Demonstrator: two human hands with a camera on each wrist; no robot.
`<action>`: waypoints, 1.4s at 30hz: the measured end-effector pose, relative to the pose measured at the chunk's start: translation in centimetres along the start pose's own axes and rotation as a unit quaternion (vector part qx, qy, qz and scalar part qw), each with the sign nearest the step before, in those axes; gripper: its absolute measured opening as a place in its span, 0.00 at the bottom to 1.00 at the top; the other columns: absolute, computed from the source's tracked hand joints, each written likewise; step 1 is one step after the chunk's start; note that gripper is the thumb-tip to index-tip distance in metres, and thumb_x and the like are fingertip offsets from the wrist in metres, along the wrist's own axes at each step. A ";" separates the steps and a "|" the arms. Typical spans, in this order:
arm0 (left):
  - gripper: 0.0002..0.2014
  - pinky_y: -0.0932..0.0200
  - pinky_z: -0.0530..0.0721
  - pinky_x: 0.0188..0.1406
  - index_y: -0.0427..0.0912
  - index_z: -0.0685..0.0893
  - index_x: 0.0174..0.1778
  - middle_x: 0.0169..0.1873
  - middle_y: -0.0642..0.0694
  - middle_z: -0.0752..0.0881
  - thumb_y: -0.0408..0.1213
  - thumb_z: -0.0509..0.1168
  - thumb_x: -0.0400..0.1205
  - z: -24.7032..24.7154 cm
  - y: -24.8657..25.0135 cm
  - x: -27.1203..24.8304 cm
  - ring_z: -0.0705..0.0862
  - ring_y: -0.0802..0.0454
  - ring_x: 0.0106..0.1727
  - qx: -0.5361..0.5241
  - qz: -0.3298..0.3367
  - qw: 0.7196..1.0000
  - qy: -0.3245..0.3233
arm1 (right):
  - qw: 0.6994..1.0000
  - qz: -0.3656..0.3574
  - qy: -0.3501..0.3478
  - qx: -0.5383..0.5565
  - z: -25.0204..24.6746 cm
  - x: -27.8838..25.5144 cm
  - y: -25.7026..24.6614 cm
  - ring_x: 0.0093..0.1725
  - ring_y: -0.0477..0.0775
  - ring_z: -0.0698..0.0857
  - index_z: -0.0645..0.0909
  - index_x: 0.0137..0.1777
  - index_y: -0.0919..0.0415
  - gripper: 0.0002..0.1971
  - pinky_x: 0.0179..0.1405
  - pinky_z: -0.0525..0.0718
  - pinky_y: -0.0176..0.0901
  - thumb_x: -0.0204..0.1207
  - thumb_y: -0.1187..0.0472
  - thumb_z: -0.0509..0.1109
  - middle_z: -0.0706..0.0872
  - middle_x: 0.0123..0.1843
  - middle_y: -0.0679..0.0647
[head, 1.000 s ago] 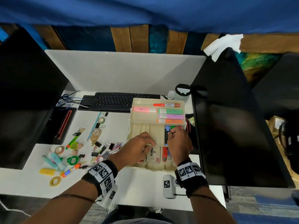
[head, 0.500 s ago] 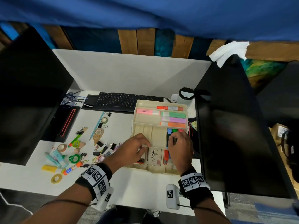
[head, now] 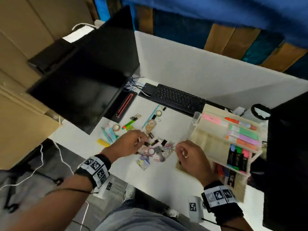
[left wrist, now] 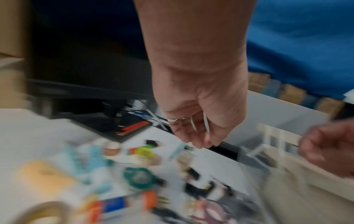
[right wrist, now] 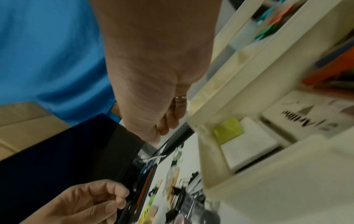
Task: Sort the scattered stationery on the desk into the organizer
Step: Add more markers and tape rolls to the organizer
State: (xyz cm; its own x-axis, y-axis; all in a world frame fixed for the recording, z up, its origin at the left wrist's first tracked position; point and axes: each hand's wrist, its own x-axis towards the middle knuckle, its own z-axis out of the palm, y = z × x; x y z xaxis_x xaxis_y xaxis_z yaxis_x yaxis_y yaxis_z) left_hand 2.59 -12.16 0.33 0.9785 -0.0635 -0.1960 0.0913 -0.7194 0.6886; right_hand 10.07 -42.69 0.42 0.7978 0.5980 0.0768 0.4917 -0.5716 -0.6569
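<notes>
A loose pile of binder clips, paper clips and small tape rolls [head: 155, 148] lies on the white desk, left of the cream organizer [head: 205, 142]. The organizer's upper trays hold highlighters and markers [head: 241, 134]. My left hand [head: 143, 141] hovers over the pile's left edge with its fingers relaxed, holding nothing; the blurred left wrist view shows that hand [left wrist: 199, 144] hanging empty above the clutter. My right hand [head: 180, 150] is beside the organizer's front left corner, fingers loosely curled, with nothing visible in it. In the right wrist view this hand [right wrist: 162, 133] is next to the organizer wall [right wrist: 239, 75].
A black keyboard [head: 178, 99] lies behind the clutter. Dark monitors stand at the left [head: 86, 77] and right [head: 286, 155]. More stationery lies farther left: a yellow eraser [head: 103, 142], a tape roll [head: 116, 127], a green marker [head: 129, 125] and a blue pen [head: 150, 118].
Both hands have left the organizer's compartments and moved left to the clip pile. The head camera has swung left and tilted.
</notes>
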 end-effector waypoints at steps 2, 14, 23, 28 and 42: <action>0.13 0.62 0.84 0.45 0.59 0.85 0.47 0.43 0.64 0.85 0.32 0.68 0.84 -1.8 -3.7 -2.1 0.83 0.66 0.45 0.007 -0.039 0.999 0.004 | 0.998 -0.021 -0.051 -0.009 2.2 1.3 -1.1 0.36 0.34 0.76 0.86 0.48 0.52 0.04 0.41 0.80 0.41 0.80 0.63 0.73 0.75 0.39 0.35; 0.08 0.61 0.79 0.46 0.50 0.85 0.53 0.49 0.54 0.82 0.40 0.74 0.80 -3.3 -14.7 -9.3 0.83 0.52 0.48 0.046 -0.227 0.973 0.026 | 0.976 -0.021 -0.204 -0.077 11.2 6.2 -7.2 0.42 0.45 0.83 0.86 0.47 0.52 0.02 0.42 0.83 0.42 0.79 0.60 0.74 0.85 0.44 0.44; 0.26 0.46 0.83 0.66 0.40 0.67 0.82 0.70 0.38 0.76 0.41 0.64 0.88 -3.2 -16.9 -8.2 0.83 0.38 0.67 0.080 -0.288 0.953 0.046 | 0.970 -0.059 -0.214 -0.098 17.7 9.7 -12.5 0.56 0.54 0.85 0.84 0.60 0.53 0.08 0.52 0.90 0.54 0.83 0.58 0.70 0.82 0.60 0.51; 0.28 0.51 0.86 0.50 0.44 0.66 0.83 0.65 0.37 0.85 0.32 0.62 0.85 -3.9 -16.8 -7.2 0.89 0.37 0.58 0.190 -0.203 0.960 0.040 | 0.954 -0.092 -0.237 -0.161 20.7 12.1 -14.5 0.63 0.61 0.82 0.83 0.72 0.57 0.20 0.59 0.88 0.58 0.80 0.61 0.73 0.80 0.67 0.58; 0.21 0.48 0.91 0.49 0.53 0.82 0.75 0.54 0.41 0.91 0.53 0.64 0.87 -4.9 -18.3 -6.8 0.92 0.40 0.48 -0.118 -0.255 0.946 0.161 | 0.933 -0.019 -0.208 -0.292 24.5 13.1 -16.0 0.62 0.65 0.83 0.83 0.61 0.62 0.23 0.57 0.86 0.57 0.71 0.51 0.78 0.86 0.62 0.64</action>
State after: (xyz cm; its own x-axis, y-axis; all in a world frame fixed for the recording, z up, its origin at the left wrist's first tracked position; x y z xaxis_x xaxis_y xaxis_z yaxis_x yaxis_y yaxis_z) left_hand -4.82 4.79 -7.53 0.7977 0.4915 -0.3494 0.5692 -0.4223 0.7055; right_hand 4.13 -11.92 -6.44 0.6309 0.7211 -0.2863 0.7202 -0.6815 -0.1296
